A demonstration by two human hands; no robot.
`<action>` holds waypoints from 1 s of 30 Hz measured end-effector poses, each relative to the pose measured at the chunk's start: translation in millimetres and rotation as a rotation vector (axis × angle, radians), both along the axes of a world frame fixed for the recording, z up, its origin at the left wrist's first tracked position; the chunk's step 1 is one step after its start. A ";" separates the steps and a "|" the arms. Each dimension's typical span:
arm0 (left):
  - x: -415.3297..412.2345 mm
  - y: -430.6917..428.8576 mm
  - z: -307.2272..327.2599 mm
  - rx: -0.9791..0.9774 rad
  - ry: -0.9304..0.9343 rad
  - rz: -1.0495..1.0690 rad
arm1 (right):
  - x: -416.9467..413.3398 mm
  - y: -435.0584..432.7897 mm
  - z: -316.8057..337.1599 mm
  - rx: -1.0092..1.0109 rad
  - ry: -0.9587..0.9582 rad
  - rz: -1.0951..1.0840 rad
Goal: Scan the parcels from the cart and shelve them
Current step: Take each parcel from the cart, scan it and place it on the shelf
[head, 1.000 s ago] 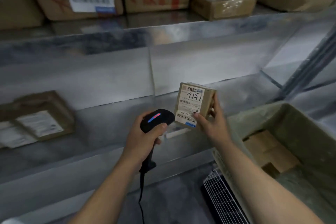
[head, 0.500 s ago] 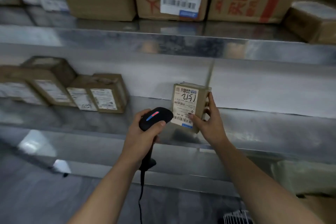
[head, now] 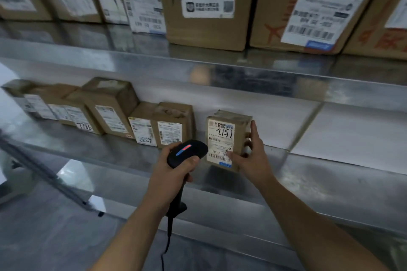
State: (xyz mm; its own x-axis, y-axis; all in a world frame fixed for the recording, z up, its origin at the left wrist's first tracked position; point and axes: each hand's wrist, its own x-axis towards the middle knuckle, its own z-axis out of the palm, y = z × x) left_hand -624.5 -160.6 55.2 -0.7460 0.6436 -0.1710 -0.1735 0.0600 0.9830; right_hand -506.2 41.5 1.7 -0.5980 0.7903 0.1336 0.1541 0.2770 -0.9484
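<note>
The small parcel (head: 228, 136) stands upright at the centre of the frame, over the front part of the lower shelf (head: 330, 174), its label facing out. The right hand (head: 253, 156) is clamped on it: the thumb presses the lower front of the label, the fingers run along its right side, and one finger lies straight up the edge. A shadow sits directly beneath it, so I cannot tell whether its base rests on the metal or hangs just above. The left hand (head: 176, 167) is wrapped tight round the scanner (head: 187, 153). The scanner's head is just beside the parcel's lower left corner, and its cable (head: 168, 237) trails down.

At centre left a row of shelved parcels (head: 171, 127) stands further back, with a gap before the held one. Large boxes (head: 207, 6) fill the shelf above.

The parcel is tall, narrow and near the shelf's front. Let go before its base is flat, it would likely tip forward and drop. The polished metal looks slippery, so a hard push towards the row could skew it into its neighbour. The scanner head is close enough to knock it. The thumb also sits next to the lower barcode, which could spoil a read if a scan is still needed.
</note>
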 end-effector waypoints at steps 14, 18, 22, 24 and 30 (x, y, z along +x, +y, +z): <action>-80.0 -13.8 -13.2 0.007 -0.054 -0.054 | -58.0 -19.7 -32.6 -0.081 -0.049 -0.078; -91.7 -10.9 -15.3 -0.012 -0.045 -0.041 | -72.9 -20.5 -39.9 -0.106 -0.061 -0.095; -100.5 -5.7 -17.8 -0.025 -0.043 -0.007 | -87.8 -19.2 -38.6 -0.094 -0.037 -0.113; -104.5 -4.1 -19.7 -0.031 -0.042 -0.003 | -91.1 -17.1 -39.1 -0.097 -0.031 -0.127; -110.9 3.8 -19.9 -0.021 -0.048 -0.003 | -95.0 -13.5 -46.2 -0.088 -0.042 -0.149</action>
